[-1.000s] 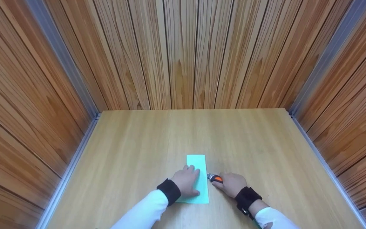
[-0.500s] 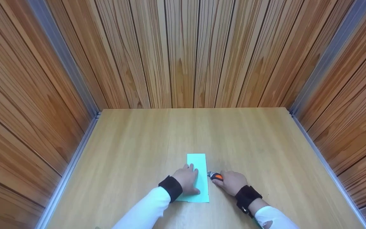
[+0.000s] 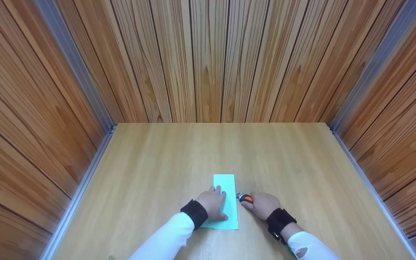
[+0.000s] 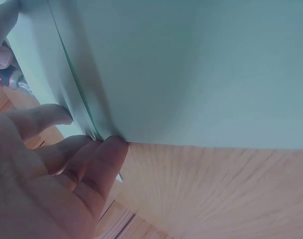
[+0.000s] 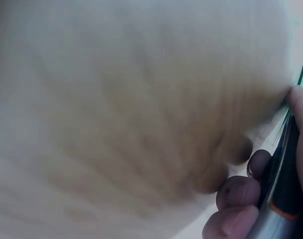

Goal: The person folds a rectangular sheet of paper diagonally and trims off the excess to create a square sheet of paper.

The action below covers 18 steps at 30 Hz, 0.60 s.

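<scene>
Green paper (image 3: 231,204) lies beneath the left hand (image 3: 212,204), its fingers loosely spread. Nearby rightward, the right hand (image 3: 264,205) grips a cutter (image 3: 245,198), tip beside the paper's edge. Folding looks done; cutting seems unfinished, its extent unclear.

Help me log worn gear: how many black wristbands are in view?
2. One black wristband circles the wrist of the left hand, which rests on the green paper; a second wristband circles the wrist of the right hand, which grips the cutter.

Wk booth (image 3: 24,90), wd plank walls (image 3: 208,61), metal corner posts (image 3: 75,61), tbl (image 3: 150,155)
</scene>
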Each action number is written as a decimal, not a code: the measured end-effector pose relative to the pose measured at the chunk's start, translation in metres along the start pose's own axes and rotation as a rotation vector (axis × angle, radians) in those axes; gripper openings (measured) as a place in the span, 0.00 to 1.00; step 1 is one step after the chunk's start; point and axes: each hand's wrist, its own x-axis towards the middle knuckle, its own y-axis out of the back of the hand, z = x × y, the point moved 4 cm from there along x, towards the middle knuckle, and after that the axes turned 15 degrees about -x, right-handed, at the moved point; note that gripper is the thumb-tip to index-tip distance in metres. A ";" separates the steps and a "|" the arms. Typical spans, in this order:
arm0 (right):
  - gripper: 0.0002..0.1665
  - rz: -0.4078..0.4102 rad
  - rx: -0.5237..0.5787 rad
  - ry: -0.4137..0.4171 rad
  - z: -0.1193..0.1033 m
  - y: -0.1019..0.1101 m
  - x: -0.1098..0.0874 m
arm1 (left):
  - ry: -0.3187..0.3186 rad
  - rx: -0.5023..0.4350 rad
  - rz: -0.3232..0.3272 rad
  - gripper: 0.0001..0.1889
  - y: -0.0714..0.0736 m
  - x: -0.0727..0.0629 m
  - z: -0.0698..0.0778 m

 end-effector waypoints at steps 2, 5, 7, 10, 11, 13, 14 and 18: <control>0.25 -0.006 0.001 0.005 -0.001 0.001 0.001 | -0.001 0.001 0.002 0.48 0.000 0.000 0.000; 0.26 -0.004 0.012 0.019 -0.003 0.001 0.003 | 0.006 -0.011 -0.001 0.48 -0.001 0.000 -0.001; 0.26 0.001 0.006 0.019 -0.003 0.000 0.003 | 0.009 -0.020 -0.004 0.48 -0.002 0.000 -0.001; 0.26 0.031 -0.003 0.009 -0.001 0.000 0.002 | -0.008 0.004 0.006 0.48 -0.003 0.000 -0.001; 0.26 0.044 -0.007 0.008 -0.001 -0.001 0.002 | -0.017 0.021 0.010 0.48 -0.003 0.000 -0.001; 0.26 0.070 -0.009 0.012 -0.001 -0.001 0.001 | -0.031 0.057 0.020 0.49 -0.003 0.000 0.000; 0.26 0.076 -0.008 0.014 -0.001 -0.001 0.002 | -0.035 0.074 0.023 0.49 -0.002 0.000 0.001; 0.25 0.060 -0.004 0.024 -0.002 -0.002 0.006 | -0.022 0.086 0.009 0.49 -0.001 0.000 0.001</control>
